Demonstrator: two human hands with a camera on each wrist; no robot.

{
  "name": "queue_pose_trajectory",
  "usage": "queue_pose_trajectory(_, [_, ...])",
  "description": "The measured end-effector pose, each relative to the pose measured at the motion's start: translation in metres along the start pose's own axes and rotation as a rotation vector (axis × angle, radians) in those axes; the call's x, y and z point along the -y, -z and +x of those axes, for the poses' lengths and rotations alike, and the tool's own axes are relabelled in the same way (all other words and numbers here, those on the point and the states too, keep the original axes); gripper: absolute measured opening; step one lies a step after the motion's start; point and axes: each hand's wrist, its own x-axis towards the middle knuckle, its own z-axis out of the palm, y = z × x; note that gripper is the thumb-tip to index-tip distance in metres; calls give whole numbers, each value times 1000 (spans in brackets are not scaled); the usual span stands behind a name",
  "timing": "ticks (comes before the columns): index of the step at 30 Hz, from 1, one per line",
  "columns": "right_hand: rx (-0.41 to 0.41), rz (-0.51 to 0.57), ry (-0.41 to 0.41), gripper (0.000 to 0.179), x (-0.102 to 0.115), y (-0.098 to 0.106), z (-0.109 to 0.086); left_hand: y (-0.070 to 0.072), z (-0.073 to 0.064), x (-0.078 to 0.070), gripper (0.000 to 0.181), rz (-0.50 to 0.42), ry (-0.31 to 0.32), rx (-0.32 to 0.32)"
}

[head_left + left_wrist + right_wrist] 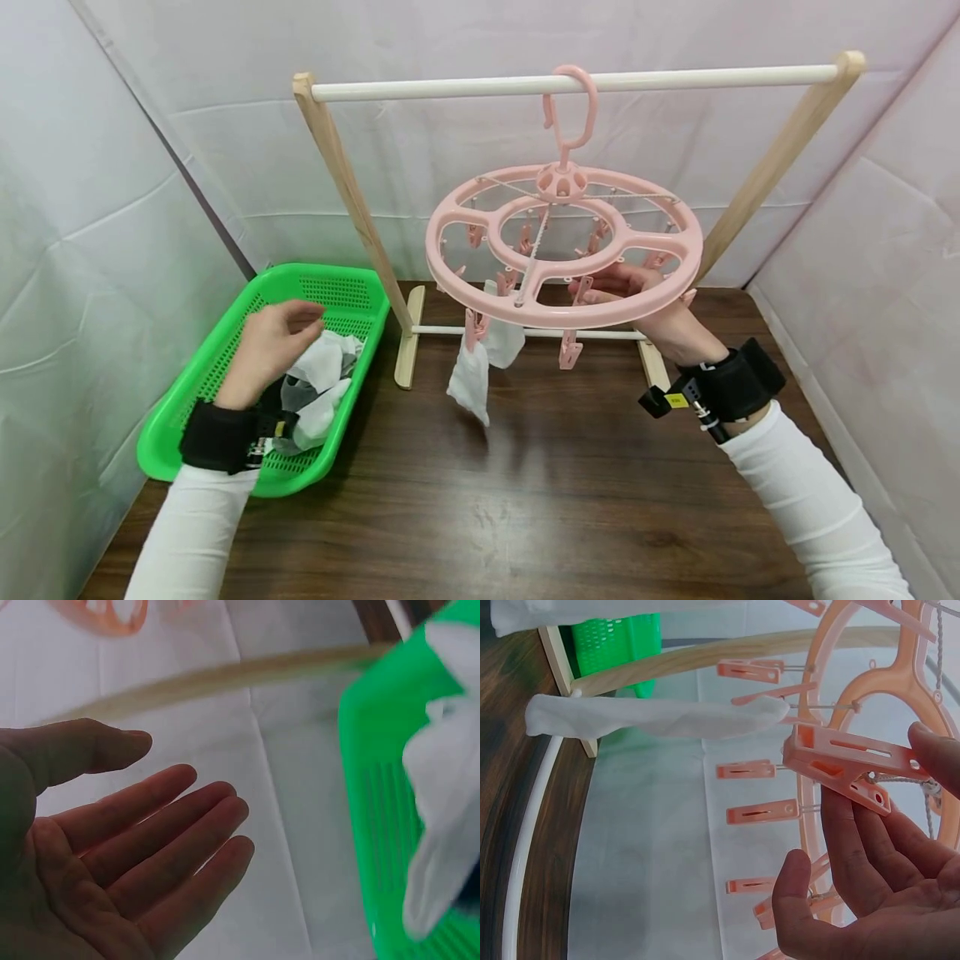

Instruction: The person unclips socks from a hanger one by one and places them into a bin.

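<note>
My left hand [272, 346] hovers over the green basket [168, 433]; in the left wrist view its fingers are spread loosely and hold nothing. White and grey socks [318, 367] lie in the basket. My right hand [660, 312] reaches under the pink round drying hanger [450, 279]. Between its thumb and fingers it pinches a pink clothes peg [847, 757], whose jaws bear no cloth. Two white socks hang from the hanger: a front sock [471, 383] in a peg [476, 327], and one behind it [504, 340].
The hanger's hook [588, 108] hangs on a white rod [450, 87] between wooden posts [345, 179]. Several other pegs, such as a low peg [570, 350], dangle round the rings. A lower white bar [615, 335] joins the stand's feet above the dark wooden table [510, 517].
</note>
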Motion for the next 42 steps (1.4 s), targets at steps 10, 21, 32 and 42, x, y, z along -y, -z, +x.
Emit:
queue_pose_trajectory(10, [-5,8,20,33,-1,-2,1,-49,7,-97,23,-181,-35,185])
queue_pose_trajectory(21, [10,9,47,36,-3,0,-1,-102,48,-110,25,-297,-124,310])
queue_pose_trajectory(32, [13,20,68,37,-7,3,1,-116,90,-105,59,-315,-183,485])
queue_pose_trajectory(42, [31,40,64,40,-8,2,1,-122,112,-111,6,-436,-337,602])
